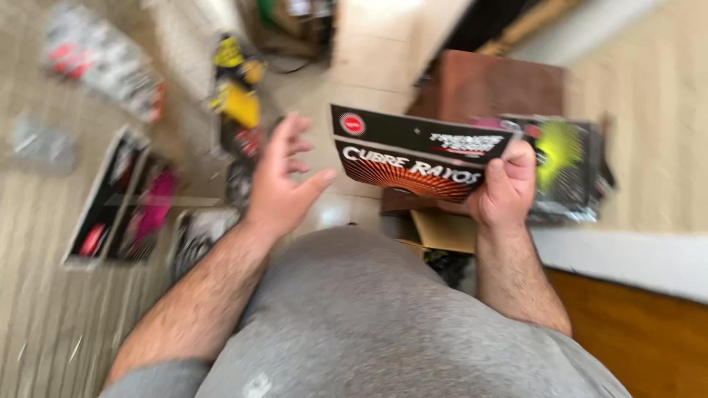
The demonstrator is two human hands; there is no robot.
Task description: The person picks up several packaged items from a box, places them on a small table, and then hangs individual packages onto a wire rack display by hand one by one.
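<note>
My right hand (505, 188) grips a flat black package (413, 151) with an orange sunburst pattern and white lettering, thumb on its front near the right edge. The package is tilted, held above the floor in front of my grey shirt. My left hand (280, 180) hovers open just left of the package, fingers spread, palm turned toward it, touching nothing. The picture is motion-blurred.
A brown box (490, 85) stands behind the package. A shiny black packet with a yellow-green patch (568, 166) lies on a pale surface at right. On the floor at left lie a black-and-pink flat pack (125, 203), a yellow item (237, 99) and other wrapped packs (96, 59).
</note>
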